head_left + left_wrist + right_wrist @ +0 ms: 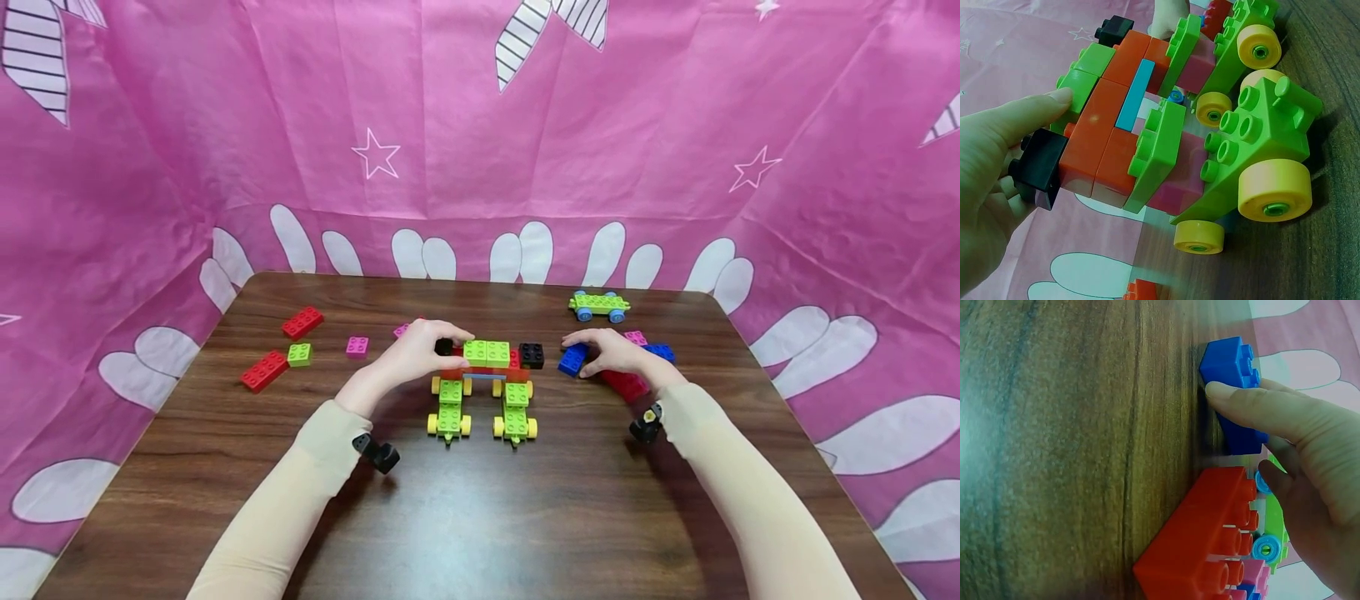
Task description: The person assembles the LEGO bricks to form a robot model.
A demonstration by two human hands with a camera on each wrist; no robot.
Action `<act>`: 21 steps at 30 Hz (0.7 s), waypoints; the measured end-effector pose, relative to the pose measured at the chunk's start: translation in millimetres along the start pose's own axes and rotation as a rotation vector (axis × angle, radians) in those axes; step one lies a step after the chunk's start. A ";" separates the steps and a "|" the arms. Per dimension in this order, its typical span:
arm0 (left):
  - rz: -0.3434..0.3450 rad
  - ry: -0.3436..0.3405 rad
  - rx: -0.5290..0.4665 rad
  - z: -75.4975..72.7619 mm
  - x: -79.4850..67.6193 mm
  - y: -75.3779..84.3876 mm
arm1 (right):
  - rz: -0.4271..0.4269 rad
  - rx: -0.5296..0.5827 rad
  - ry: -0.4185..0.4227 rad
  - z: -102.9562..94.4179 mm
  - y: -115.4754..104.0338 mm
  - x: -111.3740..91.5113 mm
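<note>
A toy-brick structure (489,371) stands at mid-table on two lime-green wheeled bases (450,421) with yellow wheels. Red bricks (1094,128) span its top, with two lime bricks (486,353) above and a black brick (532,356) at the right end. My left hand (414,354) grips its left end, thumb on a lime brick and fingers behind another black brick (1041,159). To the right, my right hand (618,352) pinches a blue brick (1222,361) between thumb and fingers, low over the table. Beside that hand lies a long red brick (1194,534).
Red bricks (265,371), a small lime brick (299,355) and a pink brick (357,347) lie at the left. A lime wheeled base (600,306) with blue wheels stands at the back right. Near the right hand are another blue brick (662,352) and a pink one (635,337).
</note>
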State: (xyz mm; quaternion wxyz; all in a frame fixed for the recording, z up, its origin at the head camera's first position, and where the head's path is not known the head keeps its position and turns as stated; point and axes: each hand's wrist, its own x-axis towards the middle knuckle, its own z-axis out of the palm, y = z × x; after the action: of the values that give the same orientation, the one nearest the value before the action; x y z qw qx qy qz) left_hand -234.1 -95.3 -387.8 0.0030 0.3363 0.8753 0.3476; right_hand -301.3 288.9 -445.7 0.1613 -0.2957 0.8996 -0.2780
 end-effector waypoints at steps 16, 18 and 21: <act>-0.006 -0.004 -0.010 0.0 0.0 2.0 | -0.023 -0.038 0.076 0.5 -1.7 -1.3; -0.007 -0.001 -0.008 0.2 0.0 1.9 | -0.019 -0.052 0.091 1.4 -1.4 -1.7; -0.004 -0.002 -0.003 0.7 -0.1 1.7 | -0.007 -0.067 0.113 3.1 -0.2 -2.6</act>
State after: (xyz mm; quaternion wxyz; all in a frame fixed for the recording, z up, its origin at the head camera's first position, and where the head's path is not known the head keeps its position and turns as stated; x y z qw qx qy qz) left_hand -232.8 -94.0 -387.3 0.0049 0.3350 0.8753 0.3488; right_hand -297.8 289.2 -447.7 0.0993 -0.2878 0.9151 -0.2645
